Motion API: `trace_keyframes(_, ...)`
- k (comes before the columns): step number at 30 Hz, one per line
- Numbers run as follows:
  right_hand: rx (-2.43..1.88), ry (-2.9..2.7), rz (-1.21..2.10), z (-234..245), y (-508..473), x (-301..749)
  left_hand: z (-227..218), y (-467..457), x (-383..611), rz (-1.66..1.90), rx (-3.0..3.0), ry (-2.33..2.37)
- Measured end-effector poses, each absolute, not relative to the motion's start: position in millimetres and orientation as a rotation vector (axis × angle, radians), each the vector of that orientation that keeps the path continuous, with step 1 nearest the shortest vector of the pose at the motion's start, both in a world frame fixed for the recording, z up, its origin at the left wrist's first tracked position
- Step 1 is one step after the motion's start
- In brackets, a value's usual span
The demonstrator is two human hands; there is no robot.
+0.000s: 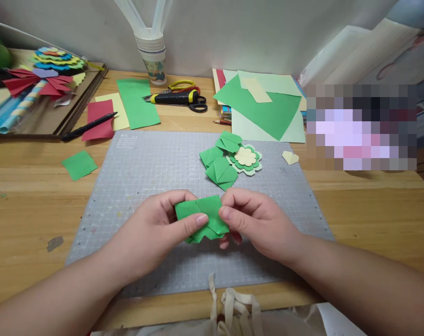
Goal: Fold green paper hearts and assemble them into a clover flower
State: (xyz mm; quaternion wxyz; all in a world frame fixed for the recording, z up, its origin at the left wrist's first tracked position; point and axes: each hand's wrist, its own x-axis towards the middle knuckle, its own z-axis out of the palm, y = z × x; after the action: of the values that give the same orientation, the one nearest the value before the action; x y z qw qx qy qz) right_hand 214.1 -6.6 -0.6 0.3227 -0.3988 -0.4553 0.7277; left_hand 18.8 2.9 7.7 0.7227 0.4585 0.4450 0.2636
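Pinching a folded green paper (pixel 212 215) from both sides, two bare hands meet over a gray cutting mat (pixel 145 172). The folded paper is wider than it is deep: its long axis runs roughly from nine to three o'clock, with the right end slightly raised toward two. Its straight edge faces twelve o'clock, away from the person, and its wavy, notched edge faces six, toward the person.

The left hand (pixel 156 229) is at the paper's nine o'clock, clamped on it, with the thumb (pixel 192 225) lying across the near face and pointing to about two. The right hand (pixel 261 223) is at three o'clock, also clamped on the paper, thumb tip pressed at the right edge and pointing to about ten.

From the folded paper, a cluster of green paper petals (pixel 221 172) lies between twelve and one o'clock, near the hands; a layered paper flower (pixel 246 157) touches it at one. A small cream heart (pixel 290 157) lies at two, and a green paper square (pixel 79 165) at ten.

Most of the left fingers are hidden behind the folded paper, as is its far face; only some right fingertips show below. A pixelated block covers the area toward two o'clock. A cream cord (pixel 239 298) at six is cut off by the lower border, as are both forearms.
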Motion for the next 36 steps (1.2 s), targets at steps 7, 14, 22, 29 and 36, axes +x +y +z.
trace_keyframes(7, -1.144, -1.174, 1.875, 0.7, -8.8, 212.5, 7.8, -1.0, 19.3, 0.588, 1.076, 1.003)
trace_keyframes(14, -1.199, -1.236, 1.792, 0.3, -10.2, 212.8, 6.0, 0.5, 19.3, 0.586, 1.063, 0.967)
trace_keyframes(22, -1.233, -1.308, 1.703, -1.9, -14.0, 213.8, 4.3, -1.0, 20.1, 0.587, 1.059, 0.965)
trace_keyframes(29, -1.125, -1.494, 1.469, -1.5, -12.9, 214.8, 8.2, -2.5, 19.5, 0.503, 1.202, 1.070)
trace_keyframes(36, -1.083, -1.723, 1.339, -0.6, -8.5, 215.8, 9.0, -5.0, 21.5, 0.410, 1.376, 1.126)
